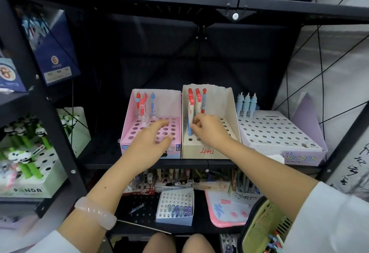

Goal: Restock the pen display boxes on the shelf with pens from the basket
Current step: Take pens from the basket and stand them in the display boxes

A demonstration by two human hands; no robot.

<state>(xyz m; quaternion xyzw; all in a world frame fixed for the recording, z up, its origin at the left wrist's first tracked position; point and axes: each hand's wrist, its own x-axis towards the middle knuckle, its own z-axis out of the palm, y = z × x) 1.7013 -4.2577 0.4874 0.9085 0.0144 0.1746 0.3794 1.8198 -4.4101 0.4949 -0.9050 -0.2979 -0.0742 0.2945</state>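
Item 1, nearest: basket [265,224], yellow-green plastic, at lower right against the person's sleeve, a few pens [274,240] visible inside. Item 2: lower shelf [139,212], holding a small white box [175,206] with a front row of translucent pens, plus mixed stock behind. Item 3: left hand [153,139], released, fingers spread and relaxed over the pink display box [149,127], grasping nothing; that box holds about 4 pens at its back row, the remaining holes vacant. Item 4: right hand [209,131], fingertips pinched round the lower barrel of a white-and-blue pen [190,121] standing in the beige display box [207,125], left column; red-capped pens stand in about 3 columns behind it. Item 5: lilac display box [279,131], far right of the shelf, 3 blue pens at the back, otherwise vacant. Judged step: seating the pen into its hole. Risks: the barrel could miss its hole and tip, since the hand hides the hole; the knuckles sit just beside neighbouring pens and could knock them askew; the left hand hovering above the pink box could brush its pens; the basket, tilted at the lap edge, could spill.
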